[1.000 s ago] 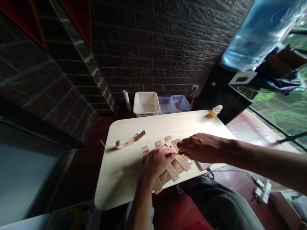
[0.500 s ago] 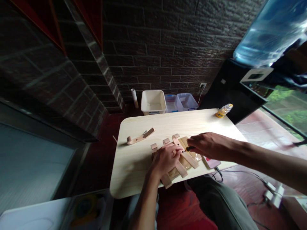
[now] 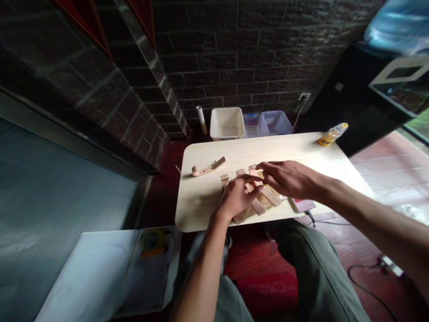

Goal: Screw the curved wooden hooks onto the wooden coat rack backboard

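Note:
My right hand is closed around a small screwdriver with a black and yellow handle, mostly hidden by the fingers. Facing it, my left hand lies over several wooden hook-shaped strips, thumb and forefinger brought close together at the screwdriver's tip; what they pinch is hidden. One wooden strip slants out under my right hand, and another strip shows below my left fingers. Beneath them is a clear plastic-wrapped piece, partly covered. Apart at the table's left lies a curved wooden hook with dark holes.
The pale table has a clear bottle with yellow parts at its far right corner. A phone-like pink device with a cable lies by the front edge. Behind stand a cream bin and clear plastic boxes.
The view has shifted, so the table sits higher in the picture. My hands stay at the wooden strips; the right forefinger is now stretched further, and the screwdriver is more hidden.

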`<state>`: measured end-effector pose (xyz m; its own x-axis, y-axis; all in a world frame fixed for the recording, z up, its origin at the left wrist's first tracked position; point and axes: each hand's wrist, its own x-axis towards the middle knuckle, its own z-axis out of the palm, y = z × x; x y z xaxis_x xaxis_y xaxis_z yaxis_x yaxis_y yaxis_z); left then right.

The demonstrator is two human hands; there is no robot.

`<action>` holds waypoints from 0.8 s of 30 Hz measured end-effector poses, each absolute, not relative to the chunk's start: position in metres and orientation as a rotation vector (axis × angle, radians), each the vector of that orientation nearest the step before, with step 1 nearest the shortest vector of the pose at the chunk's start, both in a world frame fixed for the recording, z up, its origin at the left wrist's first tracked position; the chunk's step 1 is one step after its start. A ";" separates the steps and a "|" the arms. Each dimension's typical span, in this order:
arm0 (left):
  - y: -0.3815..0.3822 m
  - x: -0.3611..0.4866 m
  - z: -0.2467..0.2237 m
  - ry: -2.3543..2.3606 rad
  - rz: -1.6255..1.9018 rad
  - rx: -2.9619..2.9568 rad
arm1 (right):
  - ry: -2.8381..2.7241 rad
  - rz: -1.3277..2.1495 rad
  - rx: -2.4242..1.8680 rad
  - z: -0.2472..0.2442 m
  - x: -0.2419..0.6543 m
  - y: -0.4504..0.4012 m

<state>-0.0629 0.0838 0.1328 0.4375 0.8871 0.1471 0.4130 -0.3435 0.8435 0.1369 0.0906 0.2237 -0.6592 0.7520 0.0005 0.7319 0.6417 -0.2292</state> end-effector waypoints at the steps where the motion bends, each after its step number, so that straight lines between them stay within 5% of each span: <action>1: 0.081 -0.063 0.133 1.122 0.800 1.940 | -2.733 0.320 -1.270 0.222 0.138 0.089; 9: 0.009 -0.087 0.119 1.230 0.951 1.835 | -2.372 0.466 -1.296 0.191 0.155 0.080; 16: -0.039 -0.007 0.097 1.695 1.181 1.563 | -2.158 0.649 -1.251 0.183 0.147 0.091; 24: -0.054 -0.039 0.143 1.739 1.079 1.549 | -2.195 0.909 -1.166 0.184 0.143 0.128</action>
